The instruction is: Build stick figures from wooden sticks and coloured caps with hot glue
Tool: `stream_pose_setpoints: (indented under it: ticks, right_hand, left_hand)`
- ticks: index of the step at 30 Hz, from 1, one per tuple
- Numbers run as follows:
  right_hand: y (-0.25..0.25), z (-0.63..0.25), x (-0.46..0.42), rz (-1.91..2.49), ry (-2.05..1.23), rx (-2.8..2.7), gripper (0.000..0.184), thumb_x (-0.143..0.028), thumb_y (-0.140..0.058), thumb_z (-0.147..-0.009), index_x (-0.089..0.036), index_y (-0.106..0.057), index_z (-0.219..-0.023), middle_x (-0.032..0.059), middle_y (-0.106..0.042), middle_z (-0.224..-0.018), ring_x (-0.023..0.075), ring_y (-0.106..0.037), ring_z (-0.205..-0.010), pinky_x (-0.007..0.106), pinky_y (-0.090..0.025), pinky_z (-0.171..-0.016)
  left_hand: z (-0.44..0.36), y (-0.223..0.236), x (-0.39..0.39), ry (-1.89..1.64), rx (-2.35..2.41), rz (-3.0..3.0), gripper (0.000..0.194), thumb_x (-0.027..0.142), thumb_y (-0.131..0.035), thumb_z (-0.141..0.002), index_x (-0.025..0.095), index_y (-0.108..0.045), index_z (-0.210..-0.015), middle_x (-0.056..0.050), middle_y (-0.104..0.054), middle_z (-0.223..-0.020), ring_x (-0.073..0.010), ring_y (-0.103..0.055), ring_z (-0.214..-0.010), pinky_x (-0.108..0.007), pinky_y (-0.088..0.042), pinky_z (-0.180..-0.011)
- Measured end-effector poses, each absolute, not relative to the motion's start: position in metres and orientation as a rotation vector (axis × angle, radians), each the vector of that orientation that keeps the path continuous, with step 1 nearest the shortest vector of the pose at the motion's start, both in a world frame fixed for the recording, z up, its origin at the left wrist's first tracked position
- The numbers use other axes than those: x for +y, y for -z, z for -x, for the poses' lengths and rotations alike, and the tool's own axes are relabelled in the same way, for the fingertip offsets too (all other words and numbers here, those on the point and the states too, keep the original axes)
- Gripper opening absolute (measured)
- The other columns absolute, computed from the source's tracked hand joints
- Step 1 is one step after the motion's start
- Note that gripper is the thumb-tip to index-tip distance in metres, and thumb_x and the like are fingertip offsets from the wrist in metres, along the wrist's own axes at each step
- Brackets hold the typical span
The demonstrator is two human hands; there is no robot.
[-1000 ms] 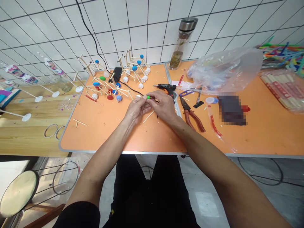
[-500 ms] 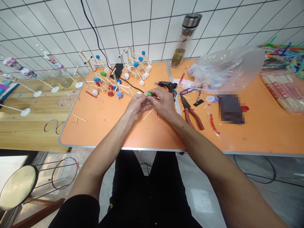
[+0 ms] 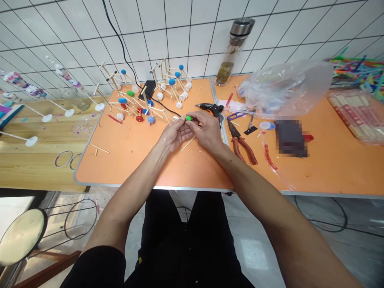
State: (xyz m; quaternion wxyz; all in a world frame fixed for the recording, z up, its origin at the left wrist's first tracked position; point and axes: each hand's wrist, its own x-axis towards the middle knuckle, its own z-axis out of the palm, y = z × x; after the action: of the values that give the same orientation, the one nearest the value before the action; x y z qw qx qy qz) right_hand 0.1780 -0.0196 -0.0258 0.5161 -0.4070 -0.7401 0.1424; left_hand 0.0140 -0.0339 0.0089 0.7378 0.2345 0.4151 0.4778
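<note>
Two hands close together, left hand and right hand pinching a small green piece between their fingertips, loose wooden stick just below, hot glue gun just beyond, red-handled pliers rightward, stick-and-ball models leftward on the orange counter

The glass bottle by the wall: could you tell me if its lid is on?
On: the steel lid sits on top of the glass bottle.

left hand now hides white tip beside green foam piece
</note>
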Motion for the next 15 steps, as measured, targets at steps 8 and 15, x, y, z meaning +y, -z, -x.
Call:
stream_pose_setpoints:
  ticks: [8, 15]
  right_hand:
    - [0.0262, -0.1773, -0.0165, 0.872, -0.372, -1.770, 0.029, -0.029, -0.079, -0.102, -0.025, -0.091, -0.128, 0.0085, -0.090, -0.121, 0.0315, -0.082, -0.110, 0.047, -0.065, -0.101]
    - [0.0209, -0.1772, -0.0183, 0.848, -0.486, -1.676, 0.022, -0.026, -0.080, -0.097, -0.026, -0.092, -0.115, 0.0063, -0.089, -0.111, 0.0290, -0.081, -0.104, 0.046, -0.066, -0.100]
  left_hand:
    - [-0.0147, -0.0159, -0.0359, -1.061, 0.897, -0.448, 0.030, 0.029, -0.067, -0.123, 0.015, -0.084, -0.102, -0.009, -0.093, -0.099, -0.0135, -0.087, -0.087, -0.030, -0.067, -0.113]
    - [-0.0172, -0.0198, -0.0382, -1.005, 0.838, -0.371, 0.034, 0.029, -0.062, -0.125, 0.013, -0.086, -0.107, -0.010, -0.092, -0.099, -0.0151, -0.087, -0.083, -0.030, -0.068, -0.107]
